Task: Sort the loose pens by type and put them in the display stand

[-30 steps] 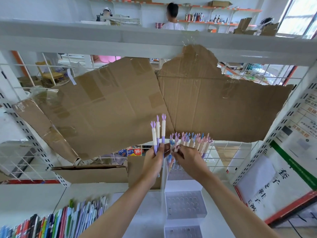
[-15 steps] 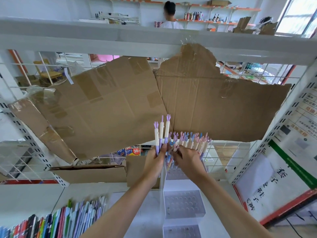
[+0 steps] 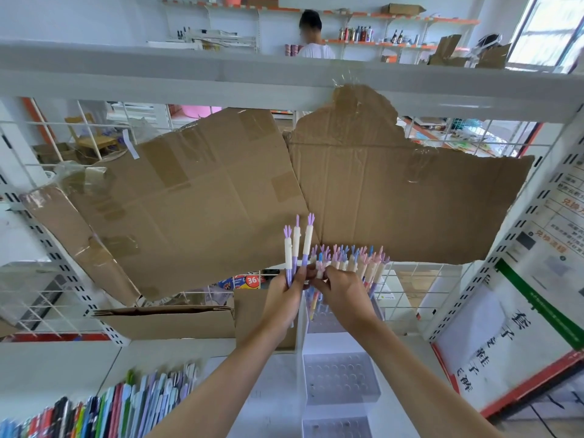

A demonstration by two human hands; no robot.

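My left hand (image 3: 286, 294) grips three purple-topped pens (image 3: 297, 245) upright by their lower barrels. Just to its right, my right hand (image 3: 343, 290) pinches a pen (image 3: 319, 266) at the left end of a fanned cluster of pens (image 3: 357, 262) with purple, pink and blue tops. That cluster stands in the top tier of a clear stepped display stand (image 3: 339, 376), partly hidden behind my right hand. Two lower tiers of the stand show rows of round holes with no pens in them.
Torn cardboard sheets (image 3: 221, 197) taped to the white wire shelf back hang right behind the pens. A cardboard box (image 3: 164, 320) lies at left on the shelf. Colourful pens or notebooks (image 3: 104, 409) fill the lower left. A person stands far behind.
Both hands stay together at the top tier; my left hand's three pens have tilted slightly right and closer to the cluster. My right hand's fingers keep working at the cluster's left end.
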